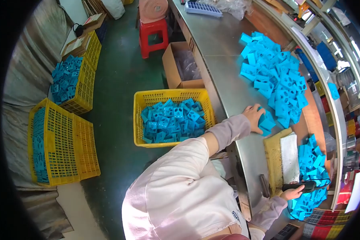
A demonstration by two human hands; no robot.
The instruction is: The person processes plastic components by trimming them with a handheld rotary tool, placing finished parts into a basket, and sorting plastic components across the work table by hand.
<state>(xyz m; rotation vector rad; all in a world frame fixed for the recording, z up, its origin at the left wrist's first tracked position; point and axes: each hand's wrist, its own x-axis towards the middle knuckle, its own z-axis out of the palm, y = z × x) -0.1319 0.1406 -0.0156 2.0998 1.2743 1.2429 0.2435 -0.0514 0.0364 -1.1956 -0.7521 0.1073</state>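
My left hand [253, 117] is at the lower edge of a big heap of blue plastic pieces [282, 72] on the metal table [222, 60]. Its fingers curve around a few blue pieces [267, 121]. Farther down, my right hand [293, 193] is wrapped round a black corded tool [306, 187]. Between the hands lies a yellowish board [273, 160] with a whitish pad [289, 158] on it. A second blue heap [312, 164] sits beyond the pad, beside the tool.
Beside the table, a yellow crate [137, 120] holds blue pieces. An open cardboard box [172, 66] and a red stool [153, 36] stand farther off. More yellow crates [64, 148] line the curtain. Shelving [328, 92] borders the table's far side.
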